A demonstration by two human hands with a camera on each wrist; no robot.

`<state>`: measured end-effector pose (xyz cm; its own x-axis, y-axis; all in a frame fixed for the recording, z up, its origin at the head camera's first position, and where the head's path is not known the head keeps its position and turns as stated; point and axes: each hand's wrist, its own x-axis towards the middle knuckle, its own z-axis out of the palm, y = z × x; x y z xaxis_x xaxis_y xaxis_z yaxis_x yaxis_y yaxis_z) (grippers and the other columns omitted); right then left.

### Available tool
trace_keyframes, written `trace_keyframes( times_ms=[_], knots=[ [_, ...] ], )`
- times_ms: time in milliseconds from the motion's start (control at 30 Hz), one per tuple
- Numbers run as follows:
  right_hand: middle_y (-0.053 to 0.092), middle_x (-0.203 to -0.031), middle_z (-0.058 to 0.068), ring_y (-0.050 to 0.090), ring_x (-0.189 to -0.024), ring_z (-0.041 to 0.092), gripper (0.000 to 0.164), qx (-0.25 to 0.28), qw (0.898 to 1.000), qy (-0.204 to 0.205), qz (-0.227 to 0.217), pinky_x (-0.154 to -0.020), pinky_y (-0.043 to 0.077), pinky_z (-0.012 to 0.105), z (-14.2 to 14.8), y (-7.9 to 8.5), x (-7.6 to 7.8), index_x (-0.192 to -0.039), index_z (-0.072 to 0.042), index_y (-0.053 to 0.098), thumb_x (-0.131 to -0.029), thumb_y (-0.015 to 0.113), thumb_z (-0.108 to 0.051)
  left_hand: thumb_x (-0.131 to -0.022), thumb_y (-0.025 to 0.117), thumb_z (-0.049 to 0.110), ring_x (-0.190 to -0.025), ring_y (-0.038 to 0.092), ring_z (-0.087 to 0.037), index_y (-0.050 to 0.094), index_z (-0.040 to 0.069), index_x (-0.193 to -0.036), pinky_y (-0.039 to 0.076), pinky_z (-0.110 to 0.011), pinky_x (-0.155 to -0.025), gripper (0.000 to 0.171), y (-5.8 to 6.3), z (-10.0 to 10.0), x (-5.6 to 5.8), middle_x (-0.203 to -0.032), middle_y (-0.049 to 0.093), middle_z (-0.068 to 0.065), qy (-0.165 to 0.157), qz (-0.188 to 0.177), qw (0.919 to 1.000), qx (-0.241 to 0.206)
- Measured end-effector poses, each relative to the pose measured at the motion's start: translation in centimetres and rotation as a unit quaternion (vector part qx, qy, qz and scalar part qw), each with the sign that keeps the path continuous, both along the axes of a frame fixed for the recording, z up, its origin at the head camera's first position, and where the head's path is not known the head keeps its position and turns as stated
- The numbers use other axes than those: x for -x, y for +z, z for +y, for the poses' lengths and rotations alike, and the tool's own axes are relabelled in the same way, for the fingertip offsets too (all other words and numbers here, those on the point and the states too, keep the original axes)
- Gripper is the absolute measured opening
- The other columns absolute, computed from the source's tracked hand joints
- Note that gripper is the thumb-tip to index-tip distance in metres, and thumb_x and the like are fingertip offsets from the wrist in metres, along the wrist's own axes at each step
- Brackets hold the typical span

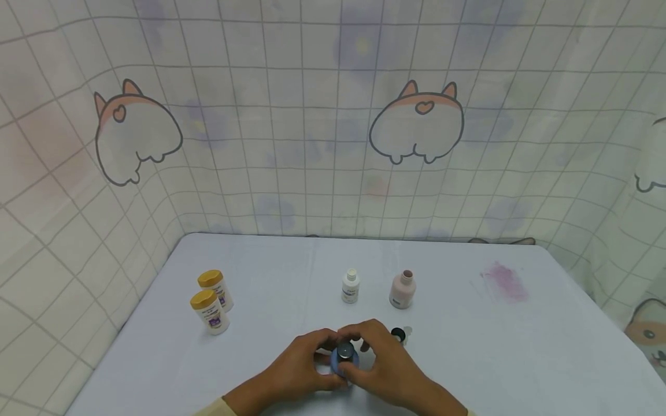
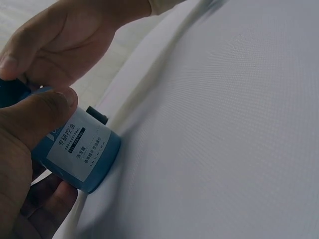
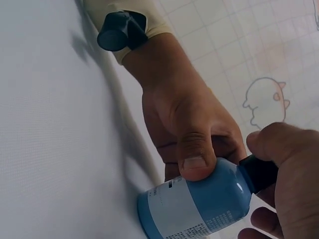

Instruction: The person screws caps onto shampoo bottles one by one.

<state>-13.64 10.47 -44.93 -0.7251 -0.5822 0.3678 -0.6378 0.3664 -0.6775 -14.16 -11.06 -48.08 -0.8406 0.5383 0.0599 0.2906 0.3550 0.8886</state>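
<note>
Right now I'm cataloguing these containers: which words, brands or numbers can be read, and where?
On the blue bottle:
"专研控油"
"PROFESSIONAL"
"OIL CONTROL"
"洗发露"
Its other print: covered, small or blurred.
White bottle, pink bottle, gold-lidded jars: print too small.

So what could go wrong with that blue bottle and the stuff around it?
The blue bottle might slip if the right hand turns its dark cap too hard. That hand could also bump the small black object beside it. The pink bottle looks uncapped, so a knock might spill anything inside.
</note>
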Motion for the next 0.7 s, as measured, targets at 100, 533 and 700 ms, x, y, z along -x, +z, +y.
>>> trace_keyframes(
  times_ms=[100,533,700],
  knots=[
    [0.051,-0.124,-0.010,0.048,-0.109,0.007,0.047,0.013,0.999,0.027,0.009,-0.083,0.049,0.029,0.02,0.11,-0.01,-0.129,-0.023,0.049,-0.087,0.068,-0.029,-0.073,0.078,0.044,-0.105,0.056,-0.005,0.052,0.026,-0.120,0.049,-0.020,-0.086,0.057,0.04,0.00,-0.04,-0.116,0.056,0.011,-0.001,0.007,1.0000,0.003],
    [0.052,-0.119,-0.012,0.049,-0.106,0.006,0.041,0.019,0.999,0.033,0.024,-0.080,0.051,0.030,0.14,-0.27,0.17,-0.124,-0.024,0.052,-0.087,0.068,-0.017,-0.070,0.081,0.042,-0.106,0.056,-0.005,0.053,0.028,-0.119,0.049,-0.019,-0.086,0.058,0.16,-0.04,-0.02,-0.115,0.056,0.012,0.001,0.000,1.0000,-0.001],
    [0.051,-0.115,-0.014,0.049,-0.100,0.005,0.039,-0.001,1.000,-0.003,-0.011,-0.077,0.049,0.025,0.16,-0.26,0.10,-0.118,-0.026,0.051,-0.085,0.069,-0.034,-0.069,0.082,0.040,-0.106,0.056,-0.006,0.053,0.026,-0.119,0.049,-0.020,-0.086,0.059,0.01,-0.02,0.07,-0.115,0.057,0.011,0.000,-0.003,1.0000,-0.004]
  ],
)
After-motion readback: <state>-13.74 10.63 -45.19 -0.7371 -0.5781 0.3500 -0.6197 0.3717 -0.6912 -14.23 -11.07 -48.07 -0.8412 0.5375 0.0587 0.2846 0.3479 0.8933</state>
